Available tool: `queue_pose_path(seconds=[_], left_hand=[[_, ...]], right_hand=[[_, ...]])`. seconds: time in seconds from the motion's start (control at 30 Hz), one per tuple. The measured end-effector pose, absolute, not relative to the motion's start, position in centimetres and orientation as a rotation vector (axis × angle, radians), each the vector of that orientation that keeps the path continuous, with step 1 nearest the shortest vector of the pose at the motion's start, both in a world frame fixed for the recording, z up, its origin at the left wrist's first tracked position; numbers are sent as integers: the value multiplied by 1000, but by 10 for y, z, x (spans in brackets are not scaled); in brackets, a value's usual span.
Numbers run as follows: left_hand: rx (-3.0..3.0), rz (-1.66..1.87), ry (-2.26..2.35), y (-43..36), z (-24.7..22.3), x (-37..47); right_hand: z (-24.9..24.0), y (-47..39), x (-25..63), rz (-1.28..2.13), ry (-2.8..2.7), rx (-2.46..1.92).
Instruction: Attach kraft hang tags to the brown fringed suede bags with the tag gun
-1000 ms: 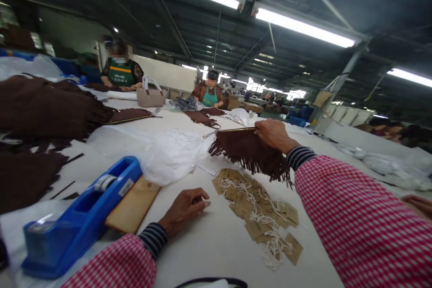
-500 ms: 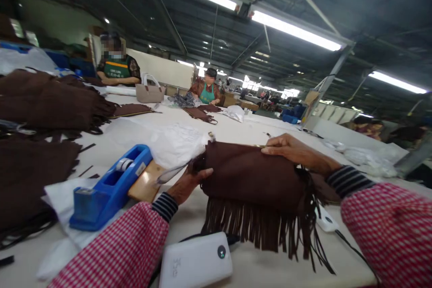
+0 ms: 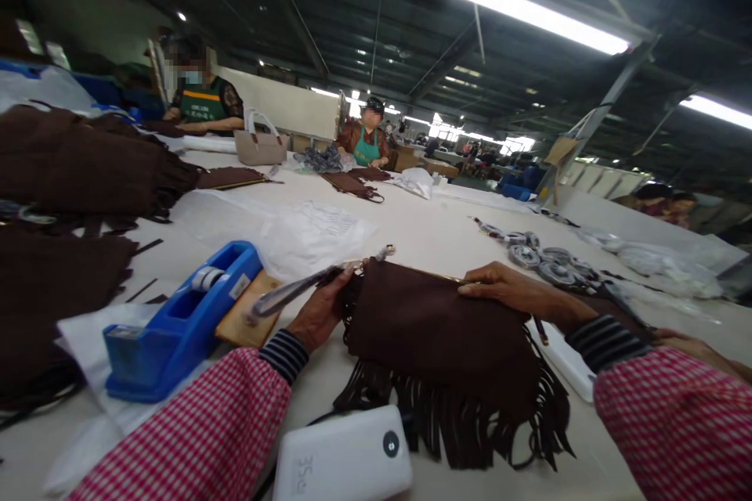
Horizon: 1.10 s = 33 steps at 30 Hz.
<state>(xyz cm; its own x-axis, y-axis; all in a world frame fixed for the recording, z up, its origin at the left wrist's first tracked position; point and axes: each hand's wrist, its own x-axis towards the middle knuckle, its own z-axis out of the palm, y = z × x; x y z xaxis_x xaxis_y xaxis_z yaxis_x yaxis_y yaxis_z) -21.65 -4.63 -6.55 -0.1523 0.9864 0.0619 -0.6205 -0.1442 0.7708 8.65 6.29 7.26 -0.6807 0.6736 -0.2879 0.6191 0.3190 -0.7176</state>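
Note:
A dark brown fringed bag (image 3: 440, 337) is held up over the white table, its gold zipper along the top and its fringe hanging toward me. My left hand (image 3: 320, 311) grips its left end by the zipper's corner, fingers partly hidden behind it. Beside that hand a plastic-wrapped strap (image 3: 291, 295) sticks out to the left. My right hand (image 3: 517, 290) pinches the top edge right of the middle, thumb in front. Below the bag, a white power bank (image 3: 344, 458) lies close to my left sleeve. A second white device (image 3: 567, 360) is partly covered by my right wrist.
Left of me stand a blue tape dispenser (image 3: 182, 321) and a pile of brown fringed bags (image 3: 76, 164). Coiled wrapped straps (image 3: 546, 258) lie at the right. A co-worker's hand (image 3: 699, 348) reaches in beyond my right sleeve. Two co-workers sit across the table.
The bag's top edge has dropped slightly and its fringe has swung. My left thumb no longer lies over the bag's front. A co-worker's hand and the coiled straps now show at the right.

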Motion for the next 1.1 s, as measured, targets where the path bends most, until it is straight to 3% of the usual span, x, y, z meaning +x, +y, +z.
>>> queue_pose_path(seconds=[0.27,0.43,0.5,0.63,0.9,1.1], left_hand=[[567,1610,1040,-38,-82,-223],[777,1557,1210,-31,-83,-222],[931,1507,1310,-28,-74,-225],[1164,1352,1436,-17,-52,-230],[1122,1476,1392,1,-55,-221],[1326,1225,2022,-15,-57,-239]], right_hand=[[14,72,106,1111,-2643,-1319],[2,69,102,491,-2858,-1258],[6,67,82,396,-2805,-1136],[1,69,17,681,-2577,-783],[-52,81,-67,1290,-2235,-731],[-70,79,-66,1512,-1858,-962]])
